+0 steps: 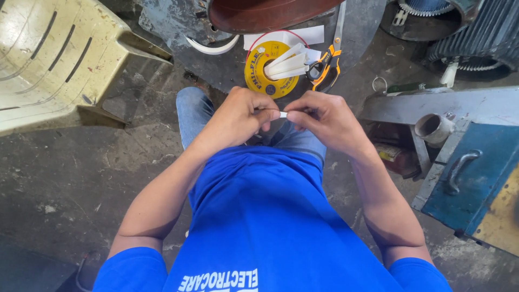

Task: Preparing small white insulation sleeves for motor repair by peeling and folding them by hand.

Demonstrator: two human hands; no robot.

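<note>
Grimy floor, yellow spool (268, 68) holding white strips (286, 64)

A small white strip (283, 114), thin and flat, sits level above the person's lap, pinched at each end between the fingertips of the left hand (244, 115) and the right hand (323, 118); only its short middle part shows.

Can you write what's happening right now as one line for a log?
left hand: pinching white strip | right hand: pinching same strip | nearby: yellow reel, scissors
</note>
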